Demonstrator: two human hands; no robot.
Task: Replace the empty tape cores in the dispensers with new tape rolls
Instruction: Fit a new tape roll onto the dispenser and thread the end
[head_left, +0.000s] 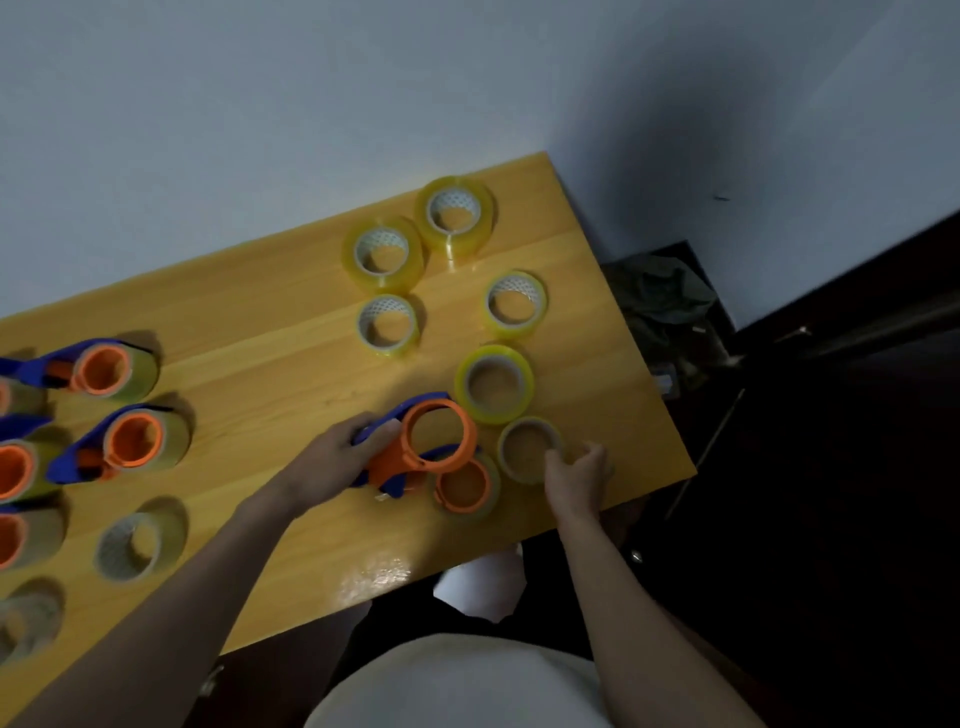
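Note:
My left hand (337, 457) grips the handle of a blue and orange tape dispenser (415, 449), tilted above the wooden table (270, 322); its orange hub ring (440, 434) is bare. Under it lies a second dispenser with a tape roll (465, 486) on its hub. A thin empty brown core (530, 449) lies flat near the table's right corner. My right hand (576, 478) hovers at its near side, fingers loosely curled, fingertips at the core's rim, thumb apart. Several yellowish new tape rolls lie beyond, the closest (494, 384) next to the held dispenser.
Several loaded blue and orange dispensers (135, 439) are grouped at the table's left end. Loose rolls (137, 545) lie near the front left edge. The table's right edge (654, 374) drops to a dark floor with a cluttered bin (665, 301). A wall stands behind.

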